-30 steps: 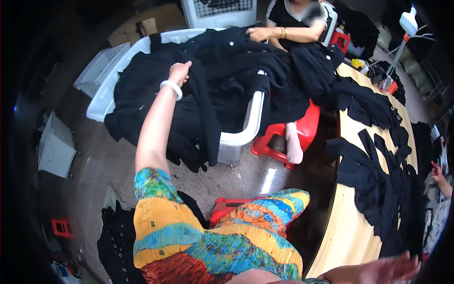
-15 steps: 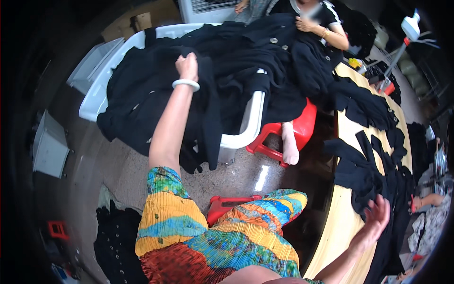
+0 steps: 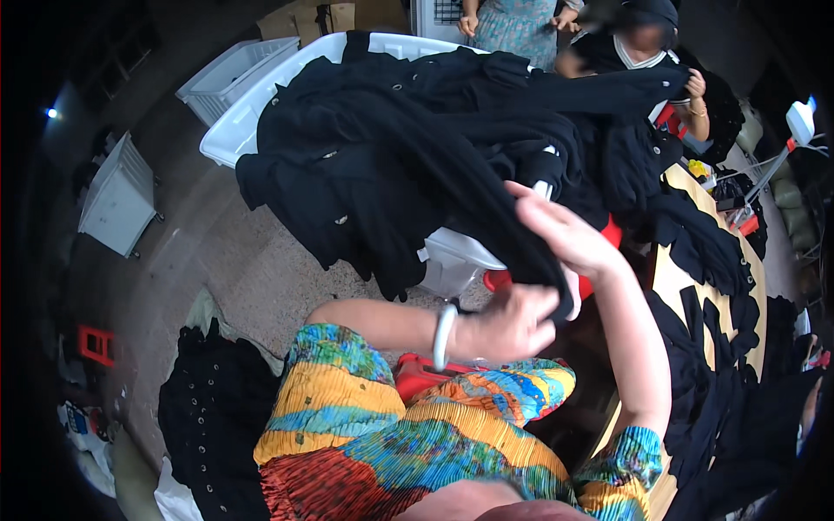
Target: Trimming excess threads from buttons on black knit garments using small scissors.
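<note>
A black garment [image 3: 452,165] stretches from the heap over the white plastic bin [image 3: 224,143] toward my body. My left hand [image 3: 512,323], with a white bangle [image 3: 445,337] on its wrist, is closed on the near end of this garment. Just above it, my right hand [image 3: 565,233] lies along the cloth with its fingers stretched out; its fingertips reach the garment's edge. More black garments [image 3: 334,187] with round metal pieces hang over the bin's near side.
Across the bin, a co-worker's hand [image 3: 695,84] holds up black cloth; another person [image 3: 517,30] stands behind. At right, a wooden table [image 3: 673,260] carries black garments and a lamp [image 3: 801,122]. A red stool [image 3: 417,373] is between my knees. Black clothing [image 3: 204,425] lies at lower left.
My left hand has come from the heap toward my body, drawing the black garment along. My right hand has left the table side and reached that garment. The co-worker now holds cloth out sideways.
</note>
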A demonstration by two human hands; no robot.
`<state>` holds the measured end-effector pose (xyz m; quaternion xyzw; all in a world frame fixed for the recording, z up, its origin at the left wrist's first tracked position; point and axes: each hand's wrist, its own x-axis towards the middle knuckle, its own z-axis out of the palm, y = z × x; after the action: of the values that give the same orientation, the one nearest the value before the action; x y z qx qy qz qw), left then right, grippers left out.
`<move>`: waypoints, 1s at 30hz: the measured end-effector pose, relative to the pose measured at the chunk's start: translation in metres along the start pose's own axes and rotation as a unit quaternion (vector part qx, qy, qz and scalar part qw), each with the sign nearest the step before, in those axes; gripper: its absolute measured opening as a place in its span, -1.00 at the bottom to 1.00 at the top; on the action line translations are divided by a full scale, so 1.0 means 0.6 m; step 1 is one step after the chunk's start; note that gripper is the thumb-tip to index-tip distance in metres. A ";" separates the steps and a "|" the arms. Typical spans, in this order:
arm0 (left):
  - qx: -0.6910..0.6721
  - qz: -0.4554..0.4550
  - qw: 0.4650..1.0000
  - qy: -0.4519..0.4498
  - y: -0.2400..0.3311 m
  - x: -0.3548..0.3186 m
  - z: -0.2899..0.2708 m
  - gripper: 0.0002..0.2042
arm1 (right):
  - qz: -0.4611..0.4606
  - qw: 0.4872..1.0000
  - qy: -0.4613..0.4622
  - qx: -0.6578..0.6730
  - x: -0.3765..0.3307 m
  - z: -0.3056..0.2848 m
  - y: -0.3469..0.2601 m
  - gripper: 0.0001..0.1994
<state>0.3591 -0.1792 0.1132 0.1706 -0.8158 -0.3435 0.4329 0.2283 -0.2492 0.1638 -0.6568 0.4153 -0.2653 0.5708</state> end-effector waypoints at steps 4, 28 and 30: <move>-0.019 -0.029 0.996 -0.086 0.015 -0.061 0.006 -0.86 | 0.039 0.998 0.034 0.034 0.081 0.093 0.041 -0.36; -0.430 -0.184 0.781 0.413 -0.192 -0.004 -0.282 -0.27 | 0.052 0.928 0.350 -0.119 -0.558 0.168 -0.085 -0.51; -0.479 -0.170 0.774 0.377 -0.199 0.010 -0.279 -0.37 | 0.046 0.847 0.496 -0.186 -0.672 0.223 -0.035 -0.43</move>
<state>0.4914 -0.3359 0.0972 0.1925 -0.2752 -0.6660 0.6661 0.1358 0.1637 0.2074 -0.5119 0.7143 -0.4469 0.1676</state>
